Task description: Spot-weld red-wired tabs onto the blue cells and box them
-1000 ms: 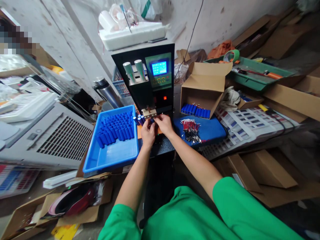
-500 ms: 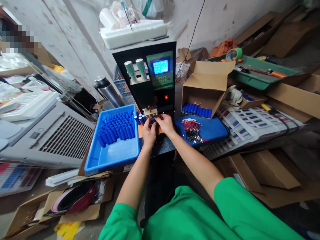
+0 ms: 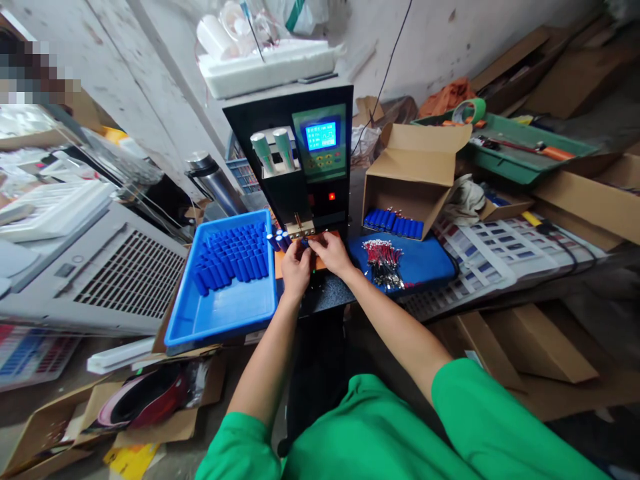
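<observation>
Left hand (image 3: pixel 297 269), right hand (image 3: pixel 332 253): I can't tell their pinch; black machine (image 3: pixel 286 199) blocks twelve, blue tray (image 3: pixel 220 319) at nine o'clock.

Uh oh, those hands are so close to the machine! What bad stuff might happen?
The left hand and right hand are just below the machine's metal tips, so a finger might get hurt. The left hand might also knock the few blue tubes beside the tub. And the right arm could brush the wires next to it and scatter them.
</observation>
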`<state>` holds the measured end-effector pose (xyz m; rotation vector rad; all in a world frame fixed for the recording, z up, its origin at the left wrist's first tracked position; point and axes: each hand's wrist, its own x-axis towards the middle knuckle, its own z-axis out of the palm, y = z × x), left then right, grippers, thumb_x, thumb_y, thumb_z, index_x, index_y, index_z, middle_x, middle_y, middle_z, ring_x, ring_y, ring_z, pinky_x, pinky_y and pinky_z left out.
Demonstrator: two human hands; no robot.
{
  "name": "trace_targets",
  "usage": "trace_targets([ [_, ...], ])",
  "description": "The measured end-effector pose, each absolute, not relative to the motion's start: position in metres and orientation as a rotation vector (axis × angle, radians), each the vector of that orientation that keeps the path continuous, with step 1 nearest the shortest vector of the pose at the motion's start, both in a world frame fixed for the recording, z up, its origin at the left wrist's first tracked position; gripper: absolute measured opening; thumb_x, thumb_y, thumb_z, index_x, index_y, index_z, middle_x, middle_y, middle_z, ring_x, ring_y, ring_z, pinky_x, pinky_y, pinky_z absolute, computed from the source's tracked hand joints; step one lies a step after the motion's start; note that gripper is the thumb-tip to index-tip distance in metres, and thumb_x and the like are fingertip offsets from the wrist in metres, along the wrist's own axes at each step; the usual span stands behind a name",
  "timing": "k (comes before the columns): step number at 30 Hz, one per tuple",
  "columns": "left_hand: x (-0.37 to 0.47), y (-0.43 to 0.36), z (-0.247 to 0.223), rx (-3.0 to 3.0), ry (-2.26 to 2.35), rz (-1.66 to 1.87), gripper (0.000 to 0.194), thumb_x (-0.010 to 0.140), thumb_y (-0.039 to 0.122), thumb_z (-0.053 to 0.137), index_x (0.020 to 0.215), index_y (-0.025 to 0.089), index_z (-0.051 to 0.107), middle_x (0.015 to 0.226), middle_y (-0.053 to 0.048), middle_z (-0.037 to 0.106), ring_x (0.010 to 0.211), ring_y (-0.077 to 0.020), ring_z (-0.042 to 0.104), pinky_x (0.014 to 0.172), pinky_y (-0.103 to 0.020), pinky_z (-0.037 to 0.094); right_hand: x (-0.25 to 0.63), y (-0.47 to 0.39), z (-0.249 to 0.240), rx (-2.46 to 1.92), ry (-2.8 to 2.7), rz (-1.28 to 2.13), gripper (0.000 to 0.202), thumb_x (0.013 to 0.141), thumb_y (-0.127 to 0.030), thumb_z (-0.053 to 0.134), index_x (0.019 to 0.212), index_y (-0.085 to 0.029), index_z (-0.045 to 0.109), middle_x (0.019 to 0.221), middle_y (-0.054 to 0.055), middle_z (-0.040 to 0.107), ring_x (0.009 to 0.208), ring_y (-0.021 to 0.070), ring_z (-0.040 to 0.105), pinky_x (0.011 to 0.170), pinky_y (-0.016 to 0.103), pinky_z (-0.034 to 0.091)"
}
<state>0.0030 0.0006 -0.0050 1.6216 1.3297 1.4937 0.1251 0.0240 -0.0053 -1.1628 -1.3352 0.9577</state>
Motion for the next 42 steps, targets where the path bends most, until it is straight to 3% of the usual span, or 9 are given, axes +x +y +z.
trace_targets([
  [11, 0.005, 0.002, -0.004, 1.629, 1.388, 1.519, 0.025, 0.087, 0.026, 0.061, 0.11, 0.016, 0.066, 0.099, -0.008, 0.073, 0.091, -0.0208, 0.07, 0.088, -0.036, 0.057, 0.143, 0.023, -0.006, -1.129, -1.505, 0.983, 0.017, 0.079, -0.032, 0.068, 0.072, -0.017, 0.064, 0.075, 0.003, 0.069, 0.073, 0.0161, 0.061, 0.07, 0.027, 0.047],
  [27, 0.003, 0.003, -0.002, 1.651, 1.259, 1.502, 0.018, 0.085, 0.028, 0.061, 0.098, 0.016, 0.066, 0.091, -0.006, 0.073, 0.085, -0.0181, 0.068, 0.083, -0.032, 0.057, 0.137, 0.039, -0.024, -1.15, -1.498, 1.021, 0.021, 0.077, -0.036, 0.072, 0.076, -0.015, 0.07, 0.076, 0.004, 0.071, 0.071, 0.0157, 0.062, 0.066, 0.025, 0.046],
  [37, -0.006, -0.012, -0.008, 1.665, 1.417, 1.546, 0.028, 0.088, 0.03, 0.061, 0.112, 0.017, 0.066, 0.11, -0.011, 0.073, 0.1, -0.0208, 0.07, 0.095, -0.039, 0.057, 0.138, 0.033, -0.013, -1.161, -1.448, 1.019, 0.023, 0.078, -0.034, 0.069, 0.065, -0.016, 0.063, 0.063, 0.0, 0.063, 0.064, 0.0137, 0.055, 0.06, 0.024, 0.041],
  [42, -0.018, -0.043, -0.017, 1.895, 1.529, 1.502, 0.02, 0.091, 0.035, 0.06, 0.098, 0.019, 0.069, 0.108, -0.011, 0.072, 0.105, -0.0229, 0.068, 0.099, -0.043, 0.054, 0.141, 0.027, -0.006, -1.069, -1.385, 1.096, 0.026, 0.076, -0.035, 0.069, 0.06, -0.017, 0.059, 0.058, -0.001, 0.059, 0.061, 0.0124, 0.052, 0.059, 0.024, 0.039],
])
